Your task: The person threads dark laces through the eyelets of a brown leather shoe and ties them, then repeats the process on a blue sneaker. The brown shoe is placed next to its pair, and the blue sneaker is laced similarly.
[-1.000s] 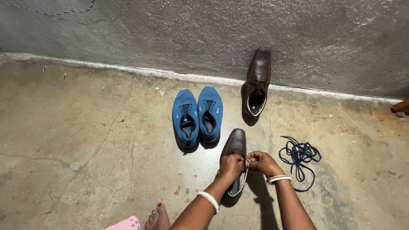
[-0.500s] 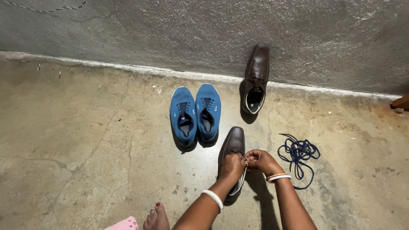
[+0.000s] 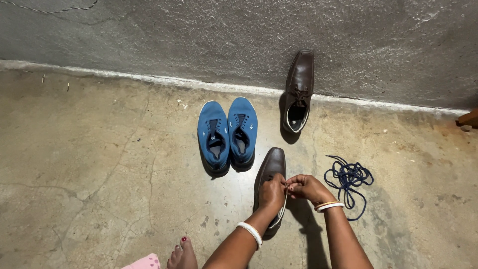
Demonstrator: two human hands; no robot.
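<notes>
Left hand (image 3: 272, 192) and right hand (image 3: 304, 188) pinch lace on near brown shoe (image 3: 269, 172), mid-floor. Other brown shoe (image 3: 298, 92) at wall, laced. Blue sneakers (image 3: 228, 132) lace-less; blue laces (image 3: 350, 180) loose beside.

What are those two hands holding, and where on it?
Both the left hand and right hand pinch the lace at the throat of the near brown leather shoe.

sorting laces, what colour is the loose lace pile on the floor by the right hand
Dark blue; the lace pile shows best in the head view.
</notes>
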